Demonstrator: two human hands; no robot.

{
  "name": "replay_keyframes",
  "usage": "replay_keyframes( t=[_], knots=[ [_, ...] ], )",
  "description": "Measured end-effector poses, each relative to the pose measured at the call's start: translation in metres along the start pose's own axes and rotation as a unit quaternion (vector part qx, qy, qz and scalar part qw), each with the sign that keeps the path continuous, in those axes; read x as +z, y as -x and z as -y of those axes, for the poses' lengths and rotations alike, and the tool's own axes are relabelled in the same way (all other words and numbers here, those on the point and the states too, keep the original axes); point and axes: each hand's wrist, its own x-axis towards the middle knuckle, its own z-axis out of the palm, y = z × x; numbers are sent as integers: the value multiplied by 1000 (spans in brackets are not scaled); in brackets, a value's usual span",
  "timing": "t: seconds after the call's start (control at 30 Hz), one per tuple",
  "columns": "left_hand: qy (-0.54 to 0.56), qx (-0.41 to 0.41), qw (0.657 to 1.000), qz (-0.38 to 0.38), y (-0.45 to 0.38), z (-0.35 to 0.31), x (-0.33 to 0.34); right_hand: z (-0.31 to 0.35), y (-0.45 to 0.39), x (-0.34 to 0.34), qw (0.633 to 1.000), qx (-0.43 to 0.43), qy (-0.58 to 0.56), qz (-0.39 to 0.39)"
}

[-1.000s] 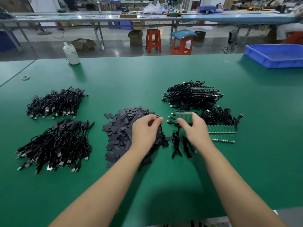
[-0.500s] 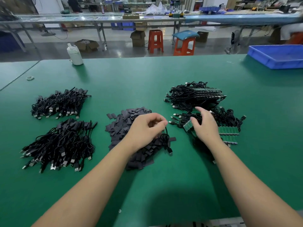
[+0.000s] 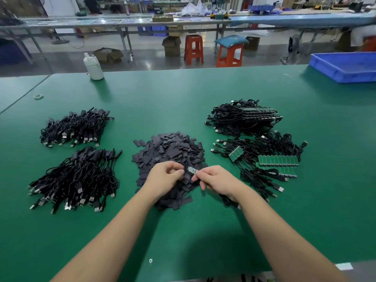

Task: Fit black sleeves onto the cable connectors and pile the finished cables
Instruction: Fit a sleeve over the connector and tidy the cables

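Two bare hands meet over the near edge of the heap of black sleeves (image 3: 171,157) at the middle of the green table (image 3: 183,231). From the head camera, the right hand (image 3: 218,181) pinches a small green connector board (image 3: 192,170) between thumb and fingertips, its free end pointing left. The left hand (image 3: 164,178) has its fingers curled just beside that free end — whether it holds a sleeve I cannot tell.

Left of the heap lie two piles of finished cables (image 3: 76,178), one behind the other, a green gap between them. To the right sit the unsleeved cables (image 3: 264,157) with rows of bare green boards, and behind those a tighter bundle (image 3: 244,117).

Wide open green lies between the forearms and the table's near edge. At the far edge stand a white bottle (image 3: 94,67) on the left and a blue tray (image 3: 345,67) at the right corner — both well apart from the piles.
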Motion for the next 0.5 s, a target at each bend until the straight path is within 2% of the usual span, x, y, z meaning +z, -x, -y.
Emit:
replay_keyframes(
  t=[0.1,0.17,0.33,0.5],
  knots=[
    [-231,-5,969,-90,0,28,-16,-13,-1,6,998,40,35,15],
    [-299,-3,949,-101,0,44,-22,-21,-2,12,998,55,17,32],
    [-365,6,930,-49,-2,64,-21,-34,-3,24,998,59,-4,31],
    [-367,11,926,-84,-4,63,-16,-42,-1,26,997,63,-40,8]
  ],
)
